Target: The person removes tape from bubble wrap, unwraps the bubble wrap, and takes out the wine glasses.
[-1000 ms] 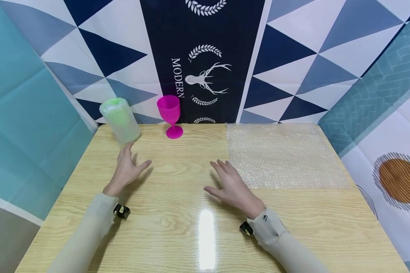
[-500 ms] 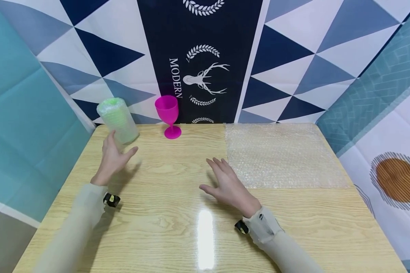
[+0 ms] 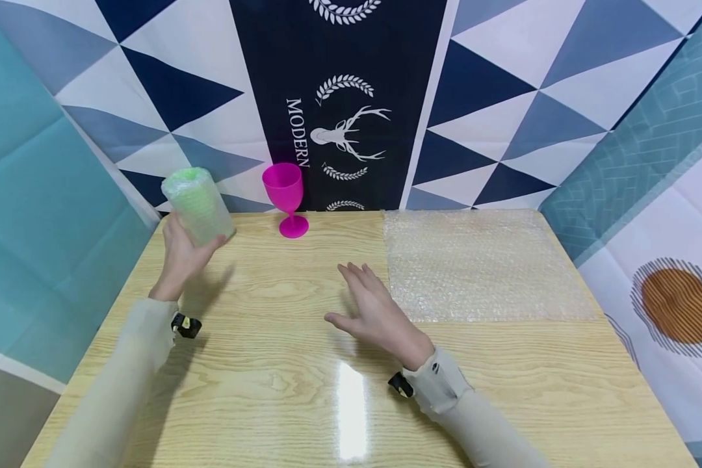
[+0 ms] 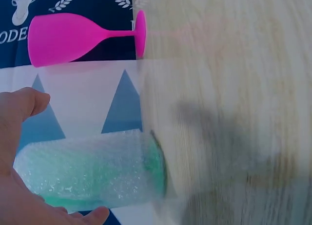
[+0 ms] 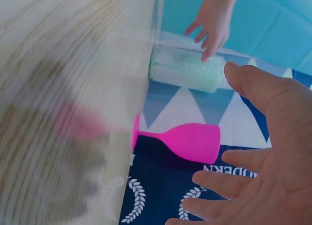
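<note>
A pale green cylinder wrapped in bubble wrap (image 3: 201, 200) stands upright at the table's back left. My left hand (image 3: 181, 259) is right at its lower near side, thumb and fingers spread around it. In the left wrist view the thumb (image 4: 30, 102) sits apart from the wrapped cylinder (image 4: 97, 166), and fingertips show along its other side. To its right stands a bright pink plastic goblet (image 3: 285, 188), upright. Over the middle of the table my right hand (image 3: 381, 316) holds nothing, fingers extended and thumb apart; the pink goblet (image 5: 192, 141) appears beyond its fingers in the right wrist view.
A flat sheet of clear bubble wrap (image 3: 480, 266) lies on the back right of the wood-grain table (image 3: 269, 370). Patterned cloth (image 3: 351, 78) hangs right behind the back edge, with more cloth along both sides.
My left hand has moved forward and left to the wrapped cylinder, its fingers now partly behind it. My right hand has drifted slightly left. The goblet and the bubble wrap sheet stay put.
</note>
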Available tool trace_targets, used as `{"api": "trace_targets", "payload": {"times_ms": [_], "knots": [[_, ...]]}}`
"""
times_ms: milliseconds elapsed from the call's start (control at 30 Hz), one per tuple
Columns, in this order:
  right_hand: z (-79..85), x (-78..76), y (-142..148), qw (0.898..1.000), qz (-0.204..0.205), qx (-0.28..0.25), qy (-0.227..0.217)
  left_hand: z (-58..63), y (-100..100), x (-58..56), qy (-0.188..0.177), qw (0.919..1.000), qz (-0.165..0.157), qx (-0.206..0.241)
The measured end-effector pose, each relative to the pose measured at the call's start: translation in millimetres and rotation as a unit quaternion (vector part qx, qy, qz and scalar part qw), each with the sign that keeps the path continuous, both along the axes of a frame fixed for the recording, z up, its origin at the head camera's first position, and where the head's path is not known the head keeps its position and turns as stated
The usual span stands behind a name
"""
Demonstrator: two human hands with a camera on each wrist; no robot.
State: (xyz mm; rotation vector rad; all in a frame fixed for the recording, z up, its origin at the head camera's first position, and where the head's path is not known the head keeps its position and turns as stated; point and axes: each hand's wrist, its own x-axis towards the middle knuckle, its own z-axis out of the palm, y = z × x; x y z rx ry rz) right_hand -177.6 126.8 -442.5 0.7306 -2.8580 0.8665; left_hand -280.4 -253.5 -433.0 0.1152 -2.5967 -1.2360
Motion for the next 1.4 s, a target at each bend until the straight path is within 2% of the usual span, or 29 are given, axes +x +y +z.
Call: {"api": "trace_targets", "payload": {"times_ms": [367,600,733,967,1067,1200,1400], "knots": [[-3.4,3.2,2.4,1.000,-0.001,0.020,-0.009,-3.3,-11.4,-22.9,-0.059,0.9969,0.028,0.043],[-4.1,7.2,4.5,1.000,0.013,0.024,-0.009,-6.8,-17.2,-34.3,-0.083,0.9880,0.035,0.125],[-4.0,12.1,3.8,0.998,0.039,0.038,-0.005,-10.7,-19.3,-38.3,-0.098,0.9840,0.039,0.144],[-6.2,21.9,2.5,0.996,0.065,0.059,0.002,-23.0,-21.8,-49.6,-0.096,0.9825,0.038,0.155],[-7.2,24.6,2.6,0.996,0.068,0.060,0.004,-29.7,-23.4,-53.5,-0.100,0.9806,0.049,0.161],[-8.7,26.9,3.1,0.996,0.069,0.058,0.008,-36.2,-24.5,-57.5,-0.082,0.9799,0.067,0.169],[-13.7,31.3,5.3,0.997,0.061,0.055,0.000,-39.7,-23.8,-60.8,-0.074,0.9842,0.068,0.145]]}}
